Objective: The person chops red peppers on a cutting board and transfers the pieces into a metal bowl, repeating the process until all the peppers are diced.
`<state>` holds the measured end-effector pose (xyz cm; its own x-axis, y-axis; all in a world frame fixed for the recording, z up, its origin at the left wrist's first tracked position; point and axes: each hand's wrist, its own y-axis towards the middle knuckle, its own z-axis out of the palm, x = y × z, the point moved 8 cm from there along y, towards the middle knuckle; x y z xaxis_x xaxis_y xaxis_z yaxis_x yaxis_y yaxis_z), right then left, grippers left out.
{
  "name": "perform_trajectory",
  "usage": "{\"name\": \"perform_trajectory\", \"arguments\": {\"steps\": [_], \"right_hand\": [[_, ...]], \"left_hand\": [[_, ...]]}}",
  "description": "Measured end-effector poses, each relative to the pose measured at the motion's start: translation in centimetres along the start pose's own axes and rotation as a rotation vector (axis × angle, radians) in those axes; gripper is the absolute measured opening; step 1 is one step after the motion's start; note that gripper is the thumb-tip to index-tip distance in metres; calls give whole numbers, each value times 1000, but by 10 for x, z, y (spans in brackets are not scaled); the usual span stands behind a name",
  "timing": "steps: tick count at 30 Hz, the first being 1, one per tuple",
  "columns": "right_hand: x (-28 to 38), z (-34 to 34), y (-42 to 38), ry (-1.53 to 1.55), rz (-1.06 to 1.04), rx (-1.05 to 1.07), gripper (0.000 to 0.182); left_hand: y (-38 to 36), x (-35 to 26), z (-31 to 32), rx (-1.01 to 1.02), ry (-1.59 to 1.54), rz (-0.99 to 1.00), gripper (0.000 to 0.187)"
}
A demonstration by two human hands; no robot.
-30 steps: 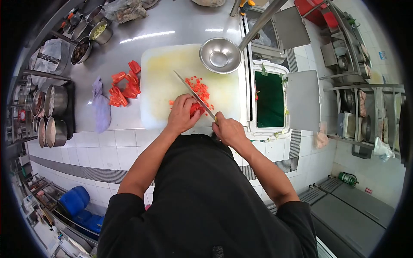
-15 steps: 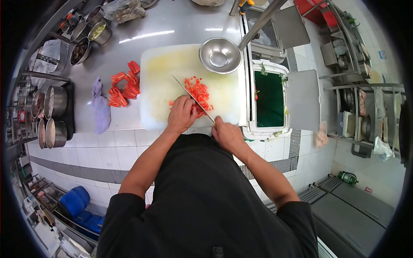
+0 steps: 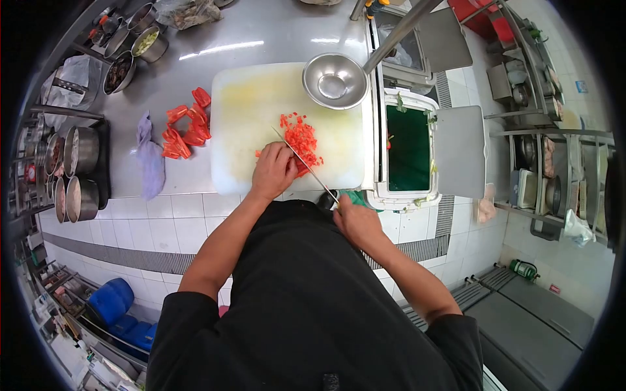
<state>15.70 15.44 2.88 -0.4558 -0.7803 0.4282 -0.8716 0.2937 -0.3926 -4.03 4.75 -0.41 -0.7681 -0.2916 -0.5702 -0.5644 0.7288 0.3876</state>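
On the white cutting board (image 3: 244,98), diced red pepper (image 3: 300,135) lies in a loose heap. My left hand (image 3: 272,172), fingers curled, presses uncut red pepper strips (image 3: 302,170) to the board; the hand partly hides them. In my right hand (image 3: 360,221) is the handle of a kitchen knife (image 3: 314,173). Its blade runs diagonally between my left fingertips and the diced heap, the tip pointing up and left. A steel bowl (image 3: 334,81) rests over the board's upper right corner. Larger red pepper pieces (image 3: 187,133) lie on the counter left of the board.
A crumpled purple cloth (image 3: 150,159) lies near the counter's front edge. Right of the board stands an open white-rimmed bin (image 3: 409,146) with a dark green inside. A metal post (image 3: 398,36) rises behind the bowl. Steel pots (image 3: 81,150) stand at the far left.
My right hand has drawn the knife back toward me and to the right, so its tip is closer to my left fingers. My left hand has hardly moved.
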Motion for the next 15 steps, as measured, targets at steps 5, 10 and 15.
{"name": "perform_trajectory", "arguments": {"steps": [5, 10, 15], "right_hand": [[23, -5, 62, 13, -134, -115, 24], [21, -32, 34, 5, -71, -43, 26], [7, -42, -27, 26, -4, 67, 29]], "left_hand": [[-1, 0, -3, -30, -9, 20, 26], [1, -11, -23, -5, -124, -28, 31], [-5, -10, -12, 2, -34, 37, 35]]}}
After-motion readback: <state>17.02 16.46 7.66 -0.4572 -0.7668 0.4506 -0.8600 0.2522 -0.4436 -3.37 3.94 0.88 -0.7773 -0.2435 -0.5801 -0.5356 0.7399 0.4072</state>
